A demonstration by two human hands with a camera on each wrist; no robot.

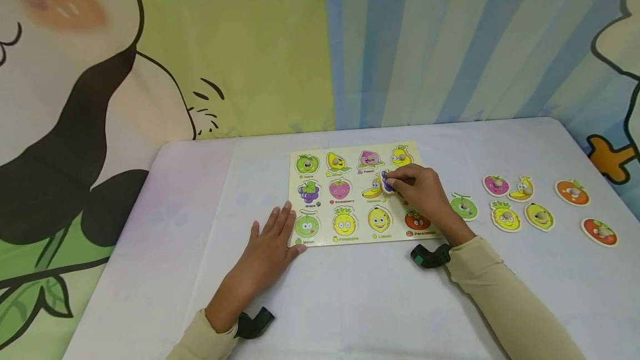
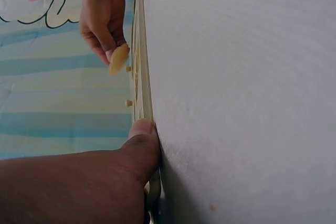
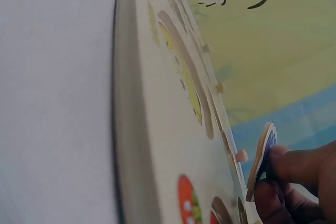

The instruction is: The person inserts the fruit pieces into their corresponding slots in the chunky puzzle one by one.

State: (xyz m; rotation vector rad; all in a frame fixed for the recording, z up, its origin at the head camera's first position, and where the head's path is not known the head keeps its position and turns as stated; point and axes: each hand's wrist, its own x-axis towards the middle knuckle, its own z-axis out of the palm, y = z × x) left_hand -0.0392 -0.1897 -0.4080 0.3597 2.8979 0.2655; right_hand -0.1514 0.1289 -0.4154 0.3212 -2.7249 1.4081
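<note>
A cream fruit puzzle board lies on the white table, with printed fruits in rows. My right hand pinches a purple grape puzzle piece between thumb and fingers, over the board beside the banana picture. In the right wrist view this grape piece is tilted on edge near a small knob. My left hand rests at the board's lower left corner with its fingers straight; the left wrist view has its thumb against the board's edge. Knobbed pieces, among them a pear piece, sit in the back row.
Loose pieces lie right of the board: melon, a pink fruit, banana, pineapple, lemon, an orange fruit and a red one. A printed cloth hangs behind the table.
</note>
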